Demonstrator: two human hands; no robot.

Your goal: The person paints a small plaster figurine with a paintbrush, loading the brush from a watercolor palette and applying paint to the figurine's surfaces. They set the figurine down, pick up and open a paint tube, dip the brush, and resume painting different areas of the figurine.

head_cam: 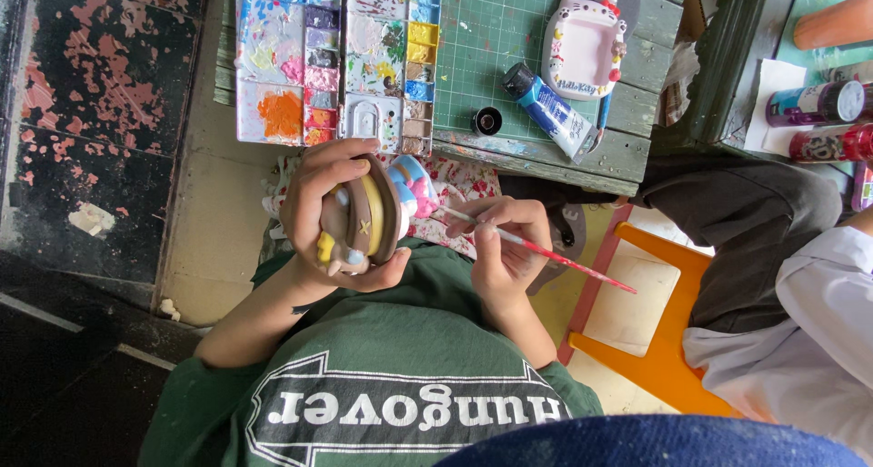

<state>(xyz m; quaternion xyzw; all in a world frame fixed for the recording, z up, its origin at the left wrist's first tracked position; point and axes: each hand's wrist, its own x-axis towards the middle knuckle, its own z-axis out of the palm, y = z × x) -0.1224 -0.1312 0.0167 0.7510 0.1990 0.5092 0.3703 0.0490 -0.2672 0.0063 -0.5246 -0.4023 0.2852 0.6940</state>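
Note:
My left hand (320,203) grips a small painted figurine (377,214), brown with a yellow band and pink and blue parts, held over my lap. My right hand (505,249) holds a thin red-handled paintbrush (546,251); its tip touches the figurine's pink and blue end. Both hands are close together, just below the table's near edge.
A white paint palette (332,53) with several colours lies on the green cutting mat (491,30), beside a blue paint tube (550,112), its black cap (487,121) and a pink cat-shaped frame (582,49). Another person's dark trousers and white sleeve (809,331) are right, over an orange stool (655,340).

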